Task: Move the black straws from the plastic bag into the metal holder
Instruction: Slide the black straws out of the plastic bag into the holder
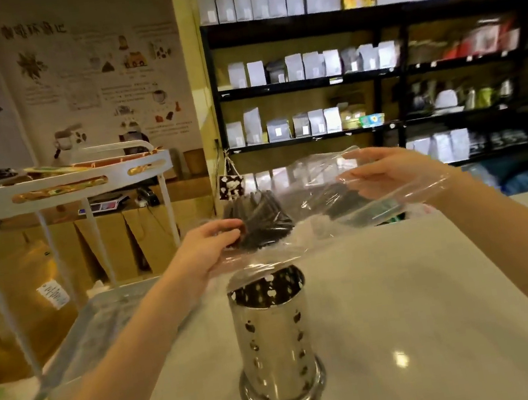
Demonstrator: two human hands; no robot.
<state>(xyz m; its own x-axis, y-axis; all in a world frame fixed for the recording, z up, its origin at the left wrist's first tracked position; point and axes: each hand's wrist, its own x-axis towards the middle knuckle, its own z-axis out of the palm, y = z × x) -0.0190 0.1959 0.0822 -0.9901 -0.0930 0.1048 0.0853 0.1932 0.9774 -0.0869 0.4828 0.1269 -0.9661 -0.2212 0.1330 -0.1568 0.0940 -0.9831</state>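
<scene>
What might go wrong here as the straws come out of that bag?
The straws fan out loosely at the bag's mouth with only the left hand pinching them, so some may slip onto the counter. Loose plastic drapes over the holder's rim and could block the opening.

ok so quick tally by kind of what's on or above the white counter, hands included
hands: 2, left hand and right hand
plastic bag: 1
bundle of black straws: 1, single straws too blurred to count
metal holder: 1
total: 5
</scene>
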